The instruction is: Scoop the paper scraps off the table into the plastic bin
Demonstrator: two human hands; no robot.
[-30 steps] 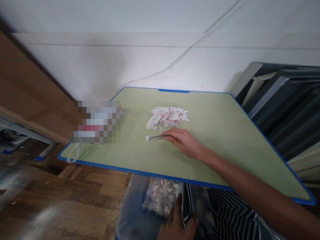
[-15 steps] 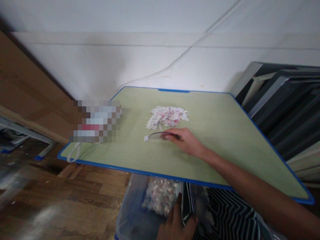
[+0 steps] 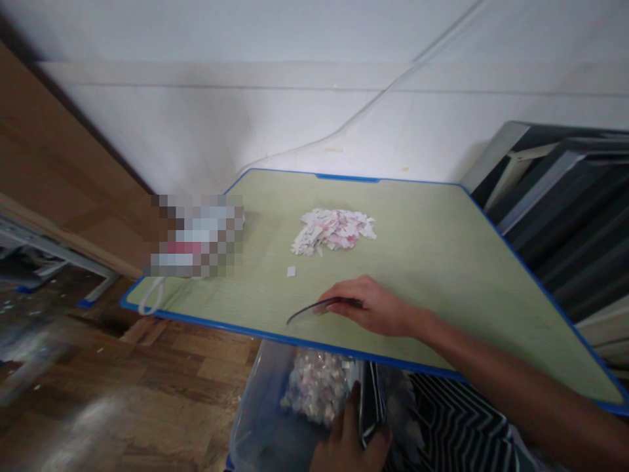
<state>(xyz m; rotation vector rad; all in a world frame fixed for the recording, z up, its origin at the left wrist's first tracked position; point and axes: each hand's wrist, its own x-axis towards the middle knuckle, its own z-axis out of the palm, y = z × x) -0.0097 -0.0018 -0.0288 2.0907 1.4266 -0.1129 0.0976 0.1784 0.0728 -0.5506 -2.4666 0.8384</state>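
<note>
My right hand (image 3: 368, 305) is over the near part of the green tabletop (image 3: 432, 262), closed on thin, dark, curved tweezers (image 3: 314, 306). Their tip points left, and nothing shows at it. A small white square (image 3: 291, 271) lies flat by itself, apart from the tweezers. Behind it is a loose pile of white and pinkish paper pieces (image 3: 334, 229). Below the table's front edge, my left hand (image 3: 348, 439) grips the side of a clear plastic bin (image 3: 250, 400), fingers inside and thumb towards the striped cloth. Inside the bin is a bag of small pale and pink pieces (image 3: 317, 387).
A blurred-out package (image 3: 201, 239) with a white loop (image 3: 151, 298) rests at the table's left edge. A large cardboard box (image 3: 63, 157) stands to the left. Dark folded panels (image 3: 570, 203) lean at the right. Black-and-white striped cloth (image 3: 452, 419) is beside the bin.
My right hand has drawn the tweezers back towards the table's front edge, away from the small white square, which stays on the table. My left hand keeps its place.
</note>
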